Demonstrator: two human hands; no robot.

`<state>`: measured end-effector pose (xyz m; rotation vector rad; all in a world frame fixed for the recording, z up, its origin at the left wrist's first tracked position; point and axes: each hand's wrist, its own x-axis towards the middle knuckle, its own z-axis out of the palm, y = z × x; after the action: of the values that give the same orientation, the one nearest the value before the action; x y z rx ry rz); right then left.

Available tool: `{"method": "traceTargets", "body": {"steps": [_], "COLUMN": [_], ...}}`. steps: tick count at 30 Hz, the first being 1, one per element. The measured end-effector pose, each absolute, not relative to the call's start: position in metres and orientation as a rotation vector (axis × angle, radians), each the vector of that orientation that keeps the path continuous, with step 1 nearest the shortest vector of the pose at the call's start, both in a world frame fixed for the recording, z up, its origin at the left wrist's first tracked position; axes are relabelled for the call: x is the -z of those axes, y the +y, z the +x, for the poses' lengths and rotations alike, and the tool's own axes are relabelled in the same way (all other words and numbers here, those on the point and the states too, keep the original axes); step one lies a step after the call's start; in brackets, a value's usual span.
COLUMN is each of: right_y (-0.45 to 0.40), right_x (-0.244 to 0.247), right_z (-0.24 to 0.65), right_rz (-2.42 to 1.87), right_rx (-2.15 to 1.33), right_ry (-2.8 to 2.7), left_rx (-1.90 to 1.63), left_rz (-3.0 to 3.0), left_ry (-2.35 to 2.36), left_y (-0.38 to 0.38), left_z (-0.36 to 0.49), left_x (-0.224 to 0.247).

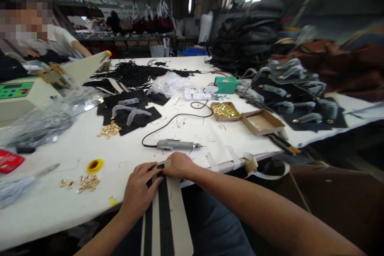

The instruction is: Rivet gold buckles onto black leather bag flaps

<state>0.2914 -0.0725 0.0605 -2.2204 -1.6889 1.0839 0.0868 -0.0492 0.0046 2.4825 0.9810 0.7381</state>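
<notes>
A beige panel with black stripes (pixel 179 218) slopes from the white table's front edge down over my lap. My left hand (pixel 139 186) grips its left side near the top, thumb and fingers bent over the stripes. At the top right corner, my right hand (pixel 178 165) is closed on the same panel, its fingertips partly hidden. Just beyond the hands lies a grey electric screwdriver (pixel 175 144) with a black cord. Left of them are a yellow tape roll (pixel 95 165) and a small pile of gold metal fittings (pixel 88 183).
An open box of gold pieces (pixel 225 111) and a cardboard tray (pixel 263 122) stand to the right. Black pieces with wrapped handles (pixel 306 106) lie beyond. At left are a machine (pixel 18 100), plastic bags (pixel 45 124) and a co-worker (pixel 63 40).
</notes>
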Motion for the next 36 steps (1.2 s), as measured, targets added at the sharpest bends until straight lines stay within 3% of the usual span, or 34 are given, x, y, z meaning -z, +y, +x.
{"method": "traceTargets", "body": {"steps": [6, 13, 17, 22, 36], "right_y": [-0.076, -0.127, -0.154, -0.16, -0.14], "right_x": [-0.054, -0.047, -0.044, -0.033, -0.028], "right_z": [0.292, 0.347, 0.434, 0.521, 0.537], "right_rz": [-2.2, -1.898, -2.184, -2.415, -2.663], "right_rx": [-1.029, -0.596, -0.272, -0.123, -0.102], "right_ry": [-1.695, -1.365, -1.213, -1.13, -1.317], "left_rx": [-0.79, -0.774, -0.693, -0.705, -0.757], "left_rz": [2.473, 2.471, 2.502, 2.552, 2.554], "left_ry": [0.952, 1.013, 1.034, 1.026, 1.015], "left_y": [-0.036, -0.035, -0.031, -0.031, -0.035], "left_z": [0.085, 0.086, 0.084, 0.08, 0.082], "left_x": [0.023, 0.026, 0.03, 0.036, 0.032]}}
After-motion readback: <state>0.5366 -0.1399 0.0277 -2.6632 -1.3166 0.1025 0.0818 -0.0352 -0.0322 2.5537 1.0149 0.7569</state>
